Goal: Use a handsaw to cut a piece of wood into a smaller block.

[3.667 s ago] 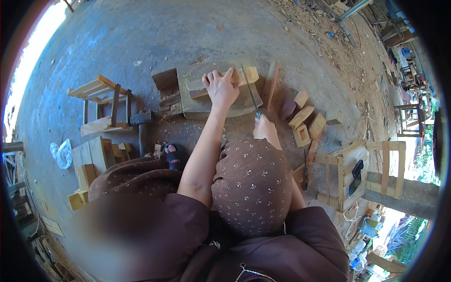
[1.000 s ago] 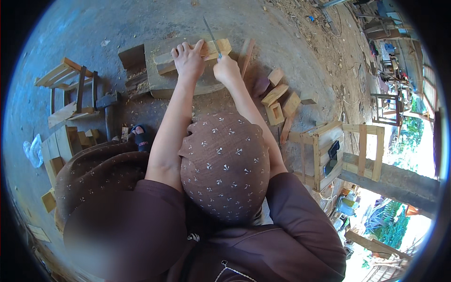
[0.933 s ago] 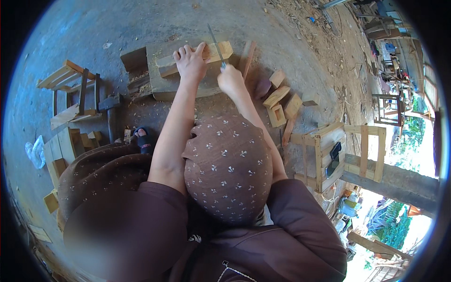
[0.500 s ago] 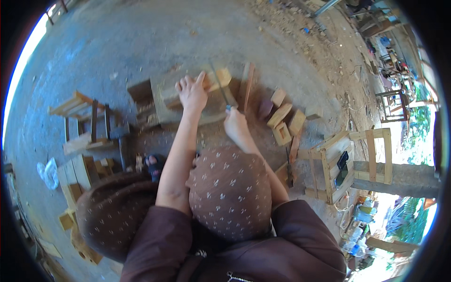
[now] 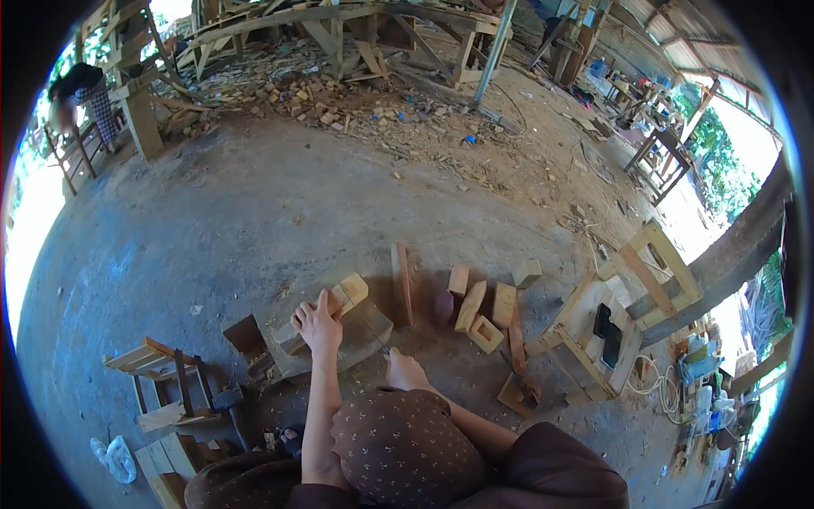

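Note:
My left hand (image 5: 319, 327) grips a pale wooden piece (image 5: 352, 290) lying on a flat wooden base (image 5: 301, 360), fingers spread over its top. My right hand (image 5: 405, 373) is closed round the handle of a thin saw (image 5: 373, 336), whose blade slants up across the piece just right of my left fingers. A reddish strip (image 5: 402, 284) lies to the right, beside several loose blocks (image 5: 504, 303). My knee, in brown patterned cloth, is between my forearms.
Small wooden frames stand left (image 5: 174, 382) and right (image 5: 593, 339), the right one bearing black objects (image 5: 609, 331). A plastic bag (image 5: 119, 461) lies at lower left. Another person (image 5: 93, 106) bends at upper left near timber trestles (image 5: 339, 42). Scraps and a post (image 5: 492, 59) are behind.
The view has tilted up, showing the far workshop and another person. The saw has moved back and forth; my right hand is now lower, toward me. My left hand still holds the piece.

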`<action>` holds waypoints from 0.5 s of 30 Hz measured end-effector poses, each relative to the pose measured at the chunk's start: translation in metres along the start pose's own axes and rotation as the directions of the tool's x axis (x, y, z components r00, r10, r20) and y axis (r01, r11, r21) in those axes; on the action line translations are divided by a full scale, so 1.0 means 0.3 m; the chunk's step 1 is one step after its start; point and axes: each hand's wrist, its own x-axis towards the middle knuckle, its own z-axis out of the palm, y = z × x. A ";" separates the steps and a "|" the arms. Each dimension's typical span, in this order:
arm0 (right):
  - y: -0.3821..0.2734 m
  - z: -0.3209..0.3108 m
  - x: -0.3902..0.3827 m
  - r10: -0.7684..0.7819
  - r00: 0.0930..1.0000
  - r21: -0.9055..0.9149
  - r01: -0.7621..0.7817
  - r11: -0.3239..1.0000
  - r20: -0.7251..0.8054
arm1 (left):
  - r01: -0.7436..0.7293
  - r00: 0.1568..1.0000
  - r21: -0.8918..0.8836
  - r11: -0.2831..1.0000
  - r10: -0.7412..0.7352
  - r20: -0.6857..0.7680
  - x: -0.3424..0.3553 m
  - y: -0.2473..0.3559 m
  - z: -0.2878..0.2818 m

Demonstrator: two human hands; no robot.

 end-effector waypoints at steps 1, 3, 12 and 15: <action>-0.006 -0.006 -0.004 -0.021 1.000 0.002 0.021 1.000 -0.015 | -0.011 0.999 0.030 0.999 0.013 -0.050 -0.002 -0.007 -0.001; -0.016 -0.038 -0.007 -0.074 0.996 -0.004 0.074 0.997 -0.056 | -0.033 0.998 0.008 0.999 0.033 -0.045 0.009 0.002 -0.008; -0.124 0.011 0.254 -0.147 0.980 0.091 0.160 0.983 -0.135 | -0.023 0.999 0.064 0.998 0.025 -0.030 0.022 0.010 0.039; -0.062 0.028 0.213 -0.178 0.976 0.114 0.192 0.975 -0.126 | -0.045 0.998 0.069 0.997 0.048 -0.031 0.003 0.012 0.037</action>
